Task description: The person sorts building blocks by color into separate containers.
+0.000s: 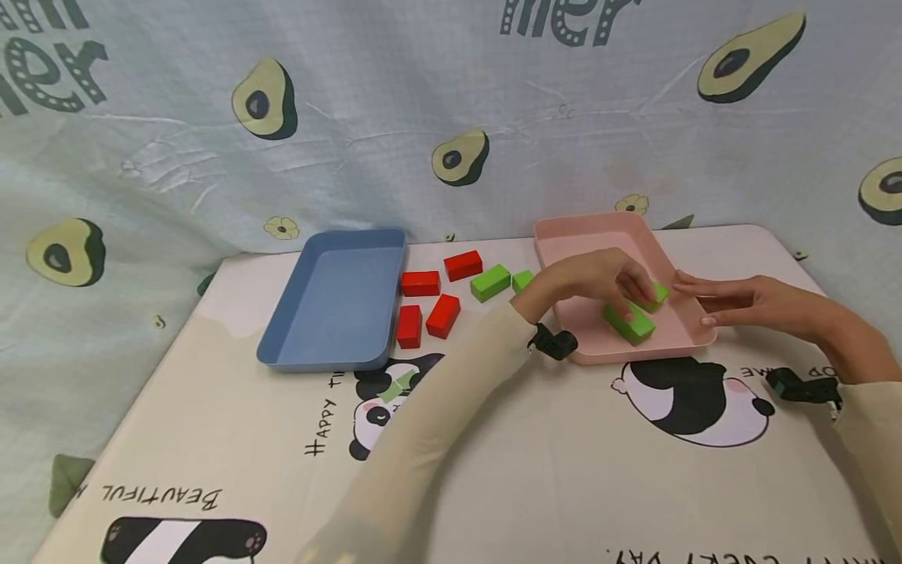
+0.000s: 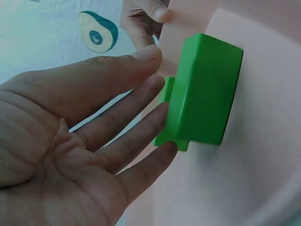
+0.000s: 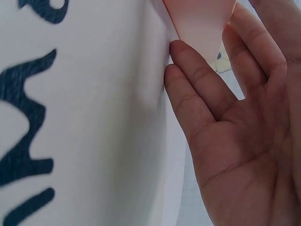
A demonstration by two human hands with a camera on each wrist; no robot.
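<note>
My left hand [image 1: 602, 278] reaches into the pink tray [image 1: 588, 229], over two green blocks. In the left wrist view its fingers and thumb are extended and relaxed, with fingertips right at the edge of the nearer green block [image 2: 207, 89]. Behind that block shows part of the second green block [image 2: 167, 92]; in the head view this farther block [image 1: 658, 298] lies partly under the fingers. At the tray's right side is my right hand [image 1: 764, 305], fingers fairly straight and their tips against the pink wall [image 3: 200, 21].
A blue tray [image 1: 331, 301] stands on the left. Between the trays lie several red blocks [image 1: 444, 316], a green block [image 1: 490, 283] and another green block [image 1: 522, 280], partly hidden by my left arm. Behind the table hangs an avocado-print cloth [image 1: 395, 102].
</note>
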